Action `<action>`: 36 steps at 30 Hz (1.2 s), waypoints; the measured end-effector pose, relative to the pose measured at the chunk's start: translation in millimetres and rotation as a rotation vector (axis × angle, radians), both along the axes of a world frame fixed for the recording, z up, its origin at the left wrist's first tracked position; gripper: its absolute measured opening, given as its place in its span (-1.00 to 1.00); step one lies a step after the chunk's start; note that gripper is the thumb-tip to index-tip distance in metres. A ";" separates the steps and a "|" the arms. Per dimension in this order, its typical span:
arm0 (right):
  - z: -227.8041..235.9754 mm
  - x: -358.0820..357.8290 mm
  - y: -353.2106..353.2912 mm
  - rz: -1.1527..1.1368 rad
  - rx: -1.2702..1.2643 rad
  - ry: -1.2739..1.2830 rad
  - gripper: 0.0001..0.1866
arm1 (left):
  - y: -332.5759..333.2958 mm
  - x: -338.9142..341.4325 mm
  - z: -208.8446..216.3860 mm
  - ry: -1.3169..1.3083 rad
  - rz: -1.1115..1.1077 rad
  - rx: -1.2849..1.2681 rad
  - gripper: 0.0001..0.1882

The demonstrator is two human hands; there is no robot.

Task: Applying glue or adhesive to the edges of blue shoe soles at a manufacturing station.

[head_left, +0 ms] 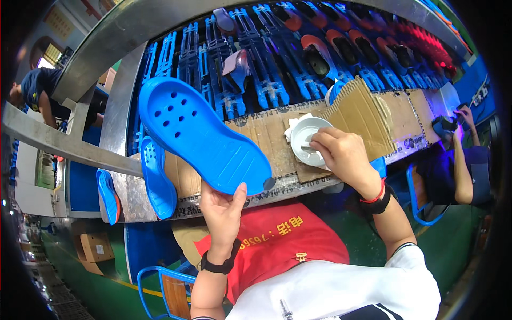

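My left hand [221, 213] pinched the blue sole [210, 138], best kept steady, while my right hand [345, 154] bunched over the bowl [308, 127], hold unclear.

A: State camera mount and direction.
B: Head-worn left fisheye, facing down onto the left hand [221, 214] and right hand [343, 154].
A: State range.
B: Close to both hands; wide field extends to the green floor [352, 226].

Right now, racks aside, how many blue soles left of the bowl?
3: a held sole in the left hand, a second sole beside it, a third sole farthest left. Some may be hidden.
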State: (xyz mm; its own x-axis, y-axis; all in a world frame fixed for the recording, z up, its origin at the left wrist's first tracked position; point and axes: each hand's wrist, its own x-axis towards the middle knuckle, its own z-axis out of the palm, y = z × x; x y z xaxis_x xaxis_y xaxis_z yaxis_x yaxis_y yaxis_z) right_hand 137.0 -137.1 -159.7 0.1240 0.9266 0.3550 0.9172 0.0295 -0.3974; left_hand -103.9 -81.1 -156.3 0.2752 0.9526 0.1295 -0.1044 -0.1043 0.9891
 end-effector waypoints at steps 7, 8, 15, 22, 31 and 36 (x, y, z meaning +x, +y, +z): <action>11.0 -3.8 -7.2 0.027 0.184 0.232 -0.93 | -3.3 14.2 4.3 0.003 0.036 0.029 -0.56; 15.9 -9.4 -8.2 0.031 0.179 0.233 -0.93 | -3.9 15.1 4.0 0.019 0.037 0.035 -0.56; 18.0 -39.7 -7.5 0.236 0.272 0.253 -0.88 | -8.0 19.1 6.5 0.055 0.053 0.063 -0.57; 16.3 -46.0 -9.7 0.273 0.228 0.292 -0.87 | -11.2 17.6 6.0 0.044 0.061 0.080 -0.58; 17.5 -46.4 -9.7 0.210 0.233 0.252 -0.88 | -12.2 16.2 8.8 0.051 0.063 0.112 -0.60; 17.6 -44.0 -8.1 0.171 0.257 0.206 -0.88 | -10.8 17.3 11.7 0.057 0.054 0.077 -0.61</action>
